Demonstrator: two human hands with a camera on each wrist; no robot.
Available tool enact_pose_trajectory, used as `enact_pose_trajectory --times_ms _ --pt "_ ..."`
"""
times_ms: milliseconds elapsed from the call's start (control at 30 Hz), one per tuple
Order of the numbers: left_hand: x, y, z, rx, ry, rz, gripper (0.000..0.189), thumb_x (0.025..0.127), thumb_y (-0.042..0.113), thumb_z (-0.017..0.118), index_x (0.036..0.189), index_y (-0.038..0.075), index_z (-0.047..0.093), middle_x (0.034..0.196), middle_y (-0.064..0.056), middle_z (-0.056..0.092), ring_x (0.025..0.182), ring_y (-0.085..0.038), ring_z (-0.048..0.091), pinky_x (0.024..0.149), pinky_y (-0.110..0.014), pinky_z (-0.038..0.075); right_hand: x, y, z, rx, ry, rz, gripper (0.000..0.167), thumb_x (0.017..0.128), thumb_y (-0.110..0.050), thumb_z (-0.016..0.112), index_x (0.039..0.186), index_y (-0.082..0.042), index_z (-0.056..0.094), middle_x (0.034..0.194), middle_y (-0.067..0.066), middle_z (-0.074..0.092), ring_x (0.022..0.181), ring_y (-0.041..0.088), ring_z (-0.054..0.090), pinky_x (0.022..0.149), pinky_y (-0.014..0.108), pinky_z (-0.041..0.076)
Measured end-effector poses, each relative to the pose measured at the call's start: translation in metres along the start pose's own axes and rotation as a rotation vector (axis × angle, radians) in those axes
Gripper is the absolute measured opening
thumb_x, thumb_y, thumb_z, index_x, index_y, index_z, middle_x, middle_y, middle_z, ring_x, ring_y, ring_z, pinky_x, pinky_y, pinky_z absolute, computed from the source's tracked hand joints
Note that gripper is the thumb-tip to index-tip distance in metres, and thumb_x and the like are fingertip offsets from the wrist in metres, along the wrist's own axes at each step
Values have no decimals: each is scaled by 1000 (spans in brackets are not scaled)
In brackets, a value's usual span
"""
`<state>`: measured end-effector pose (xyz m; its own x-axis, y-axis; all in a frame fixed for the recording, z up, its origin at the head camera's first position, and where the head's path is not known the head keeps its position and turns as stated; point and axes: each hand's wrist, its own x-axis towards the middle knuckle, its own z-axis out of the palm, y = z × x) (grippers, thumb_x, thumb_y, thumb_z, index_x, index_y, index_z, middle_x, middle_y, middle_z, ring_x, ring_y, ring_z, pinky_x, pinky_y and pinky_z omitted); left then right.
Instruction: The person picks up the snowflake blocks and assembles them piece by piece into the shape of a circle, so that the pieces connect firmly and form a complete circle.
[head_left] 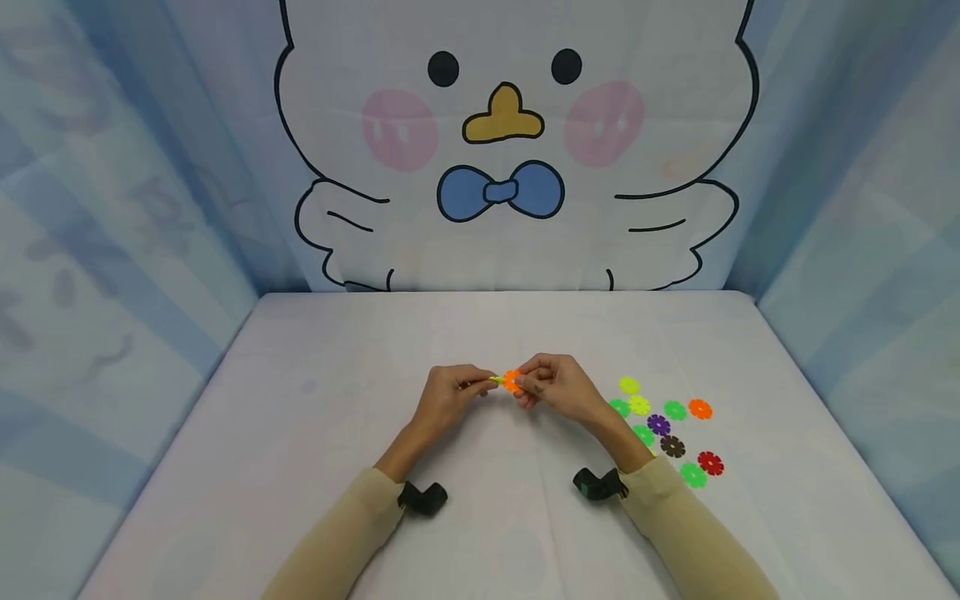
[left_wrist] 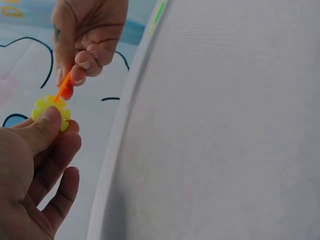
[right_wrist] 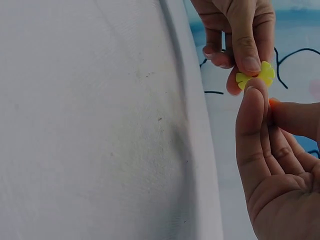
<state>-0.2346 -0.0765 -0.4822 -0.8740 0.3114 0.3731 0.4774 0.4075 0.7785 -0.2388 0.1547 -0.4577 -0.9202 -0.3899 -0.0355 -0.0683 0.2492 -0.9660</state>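
Above the middle of the table, both hands meet at two notched plastic discs shaped like flowers. My left hand point(head_left: 447, 396) pinches a yellow flower disc point(left_wrist: 42, 106) between thumb and forefinger. From the right, the right hand point(head_left: 564, 388) pinches an orange flower disc point(head_left: 511, 381) with thumb and fingertips. In the left wrist view the orange disc shows edge-on, its edge right at the yellow disc's rim. The right fingers hide most of the orange disc in the right wrist view.
Several loose flower discs lie right of the right forearm, among them an orange point(head_left: 701, 408), a purple point(head_left: 658, 424), a brown point(head_left: 672, 446) and a red one point(head_left: 710, 463). The white-covered table point(head_left: 300, 467) ends at a printed curtain point(head_left: 517, 250) behind.
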Motion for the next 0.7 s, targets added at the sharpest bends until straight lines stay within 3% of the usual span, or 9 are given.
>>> enact_pose_trajectory --times_ms 467,700 --pt "-3 5 1 37 23 50 13 95 12 78 104 5 84 91 -8 83 72 -16 71 65 -20 55 -1 0 1 12 -9 -8 19 104 -5 65 114 11 68 94 30 76 73 17 75 72 37 67" --pt "-2 9 -1 71 -7 -17 14 98 20 77 107 11 84 96 -3 83 78 -14 73 72 -22 58 0 1 -3 -6 -4 26 22 104 -13 69 111 7 72 97 31 76 75 22 76 72 34 67"
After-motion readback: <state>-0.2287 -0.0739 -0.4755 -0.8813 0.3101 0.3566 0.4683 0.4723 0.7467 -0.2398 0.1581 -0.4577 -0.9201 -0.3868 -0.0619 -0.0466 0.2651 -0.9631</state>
